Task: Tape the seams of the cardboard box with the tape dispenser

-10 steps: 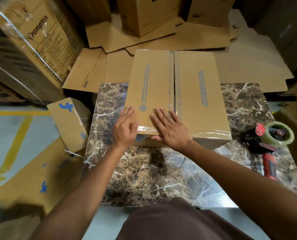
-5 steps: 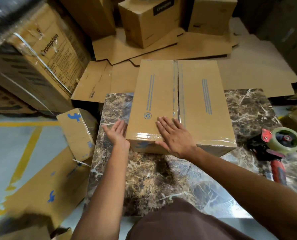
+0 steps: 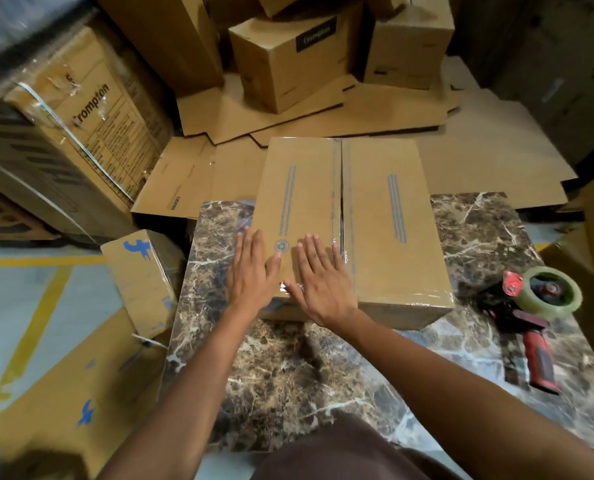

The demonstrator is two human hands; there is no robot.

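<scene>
Nearest on the marbled counter (image 3: 288, 368), the left hand (image 3: 252, 277) and right hand (image 3: 320, 285) lie flat and open on the near left top of the cardboard box (image 3: 385, 216), gripping nothing, seemingly pressing tape down. The tape dispenser (image 3: 531, 313) lies idle, near right. Shiny tape covers the near edge and centre seam, so taping looks largely done; the far edge cannot be judged.

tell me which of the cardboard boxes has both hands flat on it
The cardboard box on the marble table, with blue printed stripes and a taped centre seam. The left hand and right hand press its near edge; the other boxes sit untouched behind and beside.
</scene>
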